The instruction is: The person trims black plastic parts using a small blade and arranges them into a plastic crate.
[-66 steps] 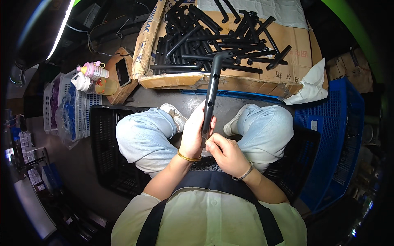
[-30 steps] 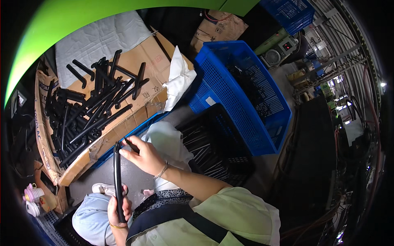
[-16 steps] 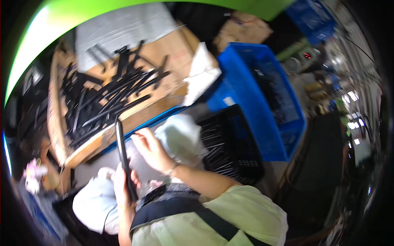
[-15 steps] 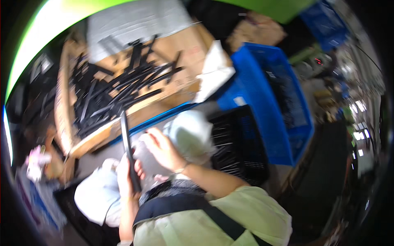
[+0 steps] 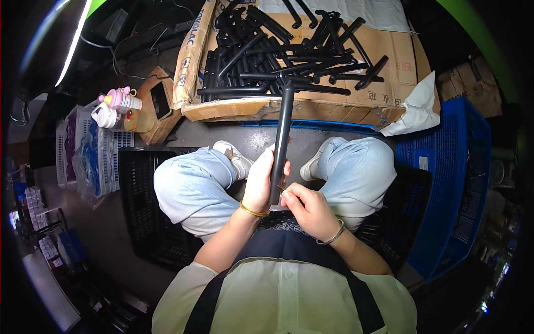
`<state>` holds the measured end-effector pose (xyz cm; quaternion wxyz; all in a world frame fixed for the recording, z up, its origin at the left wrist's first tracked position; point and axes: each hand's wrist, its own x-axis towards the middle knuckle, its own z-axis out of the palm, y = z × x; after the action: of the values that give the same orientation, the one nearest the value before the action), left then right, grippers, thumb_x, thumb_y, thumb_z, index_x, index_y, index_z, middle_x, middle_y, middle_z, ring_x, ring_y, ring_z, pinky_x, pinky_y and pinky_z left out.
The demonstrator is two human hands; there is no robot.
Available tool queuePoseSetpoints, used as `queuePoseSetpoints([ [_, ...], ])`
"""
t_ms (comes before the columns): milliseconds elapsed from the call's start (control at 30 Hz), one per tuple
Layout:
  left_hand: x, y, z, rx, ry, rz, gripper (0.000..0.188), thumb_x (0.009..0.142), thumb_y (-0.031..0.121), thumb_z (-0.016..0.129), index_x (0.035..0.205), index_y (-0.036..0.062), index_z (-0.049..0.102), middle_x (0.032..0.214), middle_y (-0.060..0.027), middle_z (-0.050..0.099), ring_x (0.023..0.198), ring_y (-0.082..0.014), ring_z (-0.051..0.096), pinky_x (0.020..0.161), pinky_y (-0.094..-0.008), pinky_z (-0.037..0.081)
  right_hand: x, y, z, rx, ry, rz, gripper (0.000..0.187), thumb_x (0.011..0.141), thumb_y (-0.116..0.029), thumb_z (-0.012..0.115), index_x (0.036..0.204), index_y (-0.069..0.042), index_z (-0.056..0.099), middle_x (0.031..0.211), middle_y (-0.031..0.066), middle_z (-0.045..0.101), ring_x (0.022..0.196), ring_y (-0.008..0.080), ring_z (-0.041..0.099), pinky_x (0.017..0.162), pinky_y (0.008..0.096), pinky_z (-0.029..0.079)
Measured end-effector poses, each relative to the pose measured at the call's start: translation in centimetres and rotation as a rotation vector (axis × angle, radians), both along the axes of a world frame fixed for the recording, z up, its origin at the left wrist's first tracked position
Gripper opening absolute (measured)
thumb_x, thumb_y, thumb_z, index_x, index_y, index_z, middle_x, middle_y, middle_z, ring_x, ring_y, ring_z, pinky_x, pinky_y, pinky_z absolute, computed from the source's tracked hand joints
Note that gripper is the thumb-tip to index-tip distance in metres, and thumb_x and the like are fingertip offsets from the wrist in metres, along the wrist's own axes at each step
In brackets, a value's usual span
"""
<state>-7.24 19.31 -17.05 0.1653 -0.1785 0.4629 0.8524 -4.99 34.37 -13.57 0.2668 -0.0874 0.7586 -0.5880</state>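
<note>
My left hand is wrapped round a long black tube, which points away from me over my lap. The tube's far end has a small forked fitting and overlaps the front of the cardboard box. Beside the tube's near end, my right hand is closed in a pinch. A tiny dark tip shows at its fingertips, too small to name, close to the tube's side. In the box lies a loose pile of similar black tubes, several with bent or forked ends.
A blue plastic crate stands at the right, with a black crate next to it. Another black crate is by my left knee. At the left, a phone and a pink-topped bottle rest near a basket. White sheeting hangs over the box corner.
The view has swung round, bringing the box straight ahead. My right hand, earlier apart from the tube with fingers extended, is now pinched at its near end. My left hand still holds the tube.
</note>
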Motion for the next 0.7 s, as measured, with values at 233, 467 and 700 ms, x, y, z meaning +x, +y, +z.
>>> queuePoseSetpoints([
  [233, 0.6, -0.3, 0.2, 0.009, 0.035, -0.005, 0.054, 0.104, 0.046, 0.035, 0.142, 0.0084, 0.043, 0.078, 0.0036, 0.057, 0.054, -0.0005, 0.044, 0.05, -0.0155, 0.037, 0.2, -0.7, -0.6, -0.026, 0.116, -0.146, 0.022, 0.099, -0.019, 0.052, 0.088, 0.0, 0.057, 0.069, 0.0138, 0.062, 0.063, 0.0268, 0.065, 0.057, 0.0354, 0.046],
  [467, 1.2, -0.6, 0.4, 0.184, 0.021, 0.003, 0.059, 0.103, 0.048, 0.037, 0.143, 0.0039, 0.04, 0.082, 0.002, 0.052, 0.052, -0.0034, 0.047, 0.044, -0.0177, 0.039, -0.7, -0.3, 0.2, 0.009, 0.066, -0.103, 0.023, 0.1, -0.019, 0.051, 0.089, 0.0, 0.058, 0.073, 0.015, 0.066, 0.066, 0.0271, 0.068, 0.059, 0.0348, 0.049],
  [700, 1.4, -0.7, 0.1, 0.243, 0.002, -0.061, 0.06, 0.104, 0.047, 0.036, 0.143, 0.0023, 0.042, 0.081, 0.0024, 0.049, 0.051, -0.0035, 0.046, 0.043, -0.0181, 0.037, -0.6, -0.5, 0.0, -0.043, 0.022, -0.092, 0.023, 0.1, -0.019, 0.051, 0.091, 0.001, 0.059, 0.078, 0.014, 0.07, 0.074, 0.0294, 0.07, 0.064, 0.0339, 0.052],
])
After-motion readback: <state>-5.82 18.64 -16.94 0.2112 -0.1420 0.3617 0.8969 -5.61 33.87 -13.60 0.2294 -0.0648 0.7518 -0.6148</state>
